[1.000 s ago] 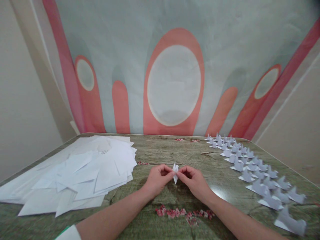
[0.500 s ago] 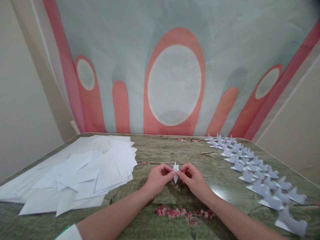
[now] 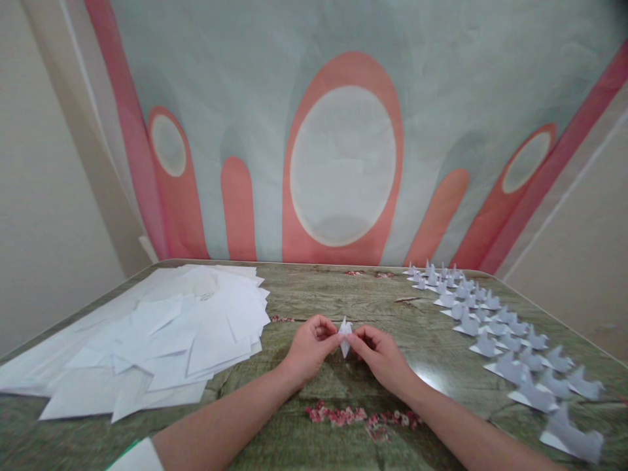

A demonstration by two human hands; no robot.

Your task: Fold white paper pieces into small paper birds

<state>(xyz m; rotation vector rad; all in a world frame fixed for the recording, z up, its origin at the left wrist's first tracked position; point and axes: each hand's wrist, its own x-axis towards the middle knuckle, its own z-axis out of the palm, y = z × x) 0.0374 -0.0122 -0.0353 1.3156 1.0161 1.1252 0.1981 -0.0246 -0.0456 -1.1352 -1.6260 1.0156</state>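
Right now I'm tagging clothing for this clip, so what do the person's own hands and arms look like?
The left hand and right hand are ungloved, with no wristbands visible. A white sleeve with a green strip shows on the left forearm; the right forearm is bare as far as it shows.

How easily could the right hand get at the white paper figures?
Likely yes: only tabletop shows between the right hand and the paper figures, though its fingers now pinch a small folded paper.
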